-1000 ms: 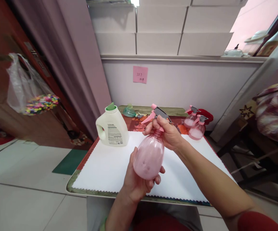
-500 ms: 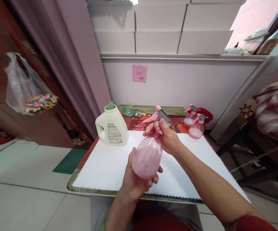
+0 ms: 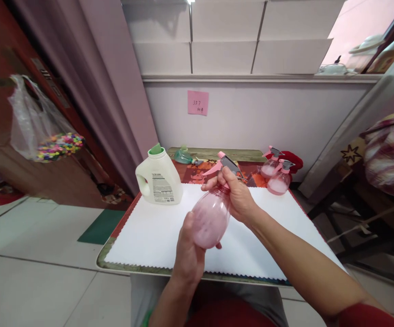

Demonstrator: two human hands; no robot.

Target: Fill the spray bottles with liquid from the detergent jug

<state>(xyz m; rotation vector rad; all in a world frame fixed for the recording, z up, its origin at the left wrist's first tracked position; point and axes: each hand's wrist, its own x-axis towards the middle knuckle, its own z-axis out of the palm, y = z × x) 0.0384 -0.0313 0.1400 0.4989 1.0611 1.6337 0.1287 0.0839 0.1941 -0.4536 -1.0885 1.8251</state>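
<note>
Both my hands hold a pink see-through spray bottle (image 3: 211, 220) above the white cloth, tilted with its top away from me. Around the lower body, my left hand (image 3: 188, 247) is closed, its fingers mostly hidden behind the bottle. At the neck, my right hand (image 3: 237, 193) grips just under the pink and grey trigger head. Pale, foamy-looking liquid shows inside the bottle. A cream detergent jug (image 3: 159, 177) with a green spout stands upright on the cloth to the left.
Two similar pink spray bottles (image 3: 278, 184) stand at the back right beside a red object (image 3: 294, 163). A green spray bottle (image 3: 183, 156) lies at the table's back edge. The white cloth (image 3: 139, 240) covers most of the table. A plastic bag (image 3: 33, 122) of colourful bits hangs from the door.
My left hand has turned around the bottle's body, so more of its back shows and fewer fingertips. The bottle has shifted slightly right and up. My right hand stays at the neck.
</note>
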